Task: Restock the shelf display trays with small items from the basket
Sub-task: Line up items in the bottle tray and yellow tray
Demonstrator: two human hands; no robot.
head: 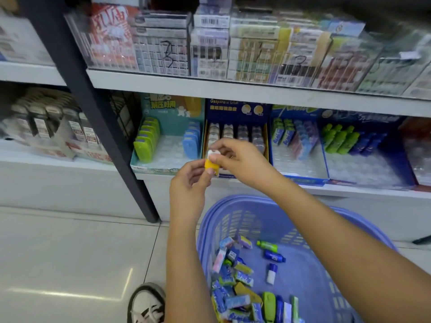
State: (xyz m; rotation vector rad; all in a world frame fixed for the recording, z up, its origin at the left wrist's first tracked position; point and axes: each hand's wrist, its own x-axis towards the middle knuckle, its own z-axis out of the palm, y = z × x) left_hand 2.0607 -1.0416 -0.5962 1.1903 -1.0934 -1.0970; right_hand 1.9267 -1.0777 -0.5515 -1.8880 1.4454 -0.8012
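Both hands hold one small yellow-and-white item (211, 162) in front of the lower shelf. My left hand (190, 178) pinches its lower yellow end, and my right hand (235, 157) pinches its white top. Right behind them stands the dark blue display tray (267, 145) with rows of small pale cases. A teal tray (137, 162) to its left holds green cases (147, 141) and blue cases (192, 142). The purple basket (233, 210) sits on the floor below my arms, with several loose small packs (235, 276) in it.
Two blue trays (300, 178) to the right hold green and blue bottles (342, 141) and small packs. The upper shelf (210, 86) carries boxed goods behind clear plastic. A dark upright post (112, 141) stands at left. My shoe (147, 304) rests on the tiled floor.
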